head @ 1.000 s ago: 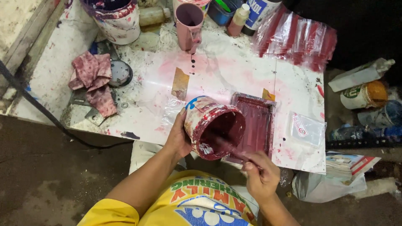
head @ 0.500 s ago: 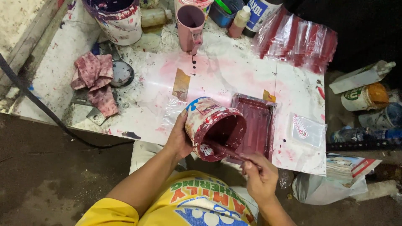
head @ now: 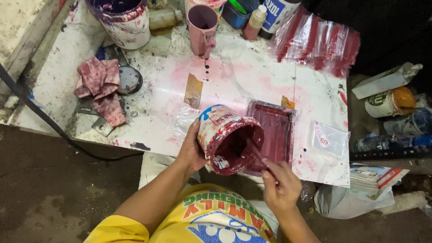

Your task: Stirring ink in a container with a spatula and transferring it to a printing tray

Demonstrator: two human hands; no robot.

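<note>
My left hand [head: 191, 150] grips the side of a paint-smeared tub [head: 227, 137], tilted toward me, with dark red paint inside. My right hand [head: 280, 184] holds a thin stick [head: 255, 153] whose far end dips into the tub's mouth. Just right of the tub lies a rectangular red-stained tray [head: 275, 130] on a white, paint-splashed board [head: 252, 83]. Both hands sit at the board's near edge, above my yellow shirt.
A stained rag [head: 101, 87] and a round lid [head: 129, 80] lie at the left. A large bucket [head: 123, 20], a pink cup [head: 202, 27] and bottles stand at the back. Red plastic sleeves [head: 317, 42] lie back right, a small clear bag [head: 327, 137] right. A black cable [head: 40, 117] crosses left.
The tub stays tilted in my left hand. My right hand has shifted the stick slightly inside the tub's mouth; the view moved a little.
</note>
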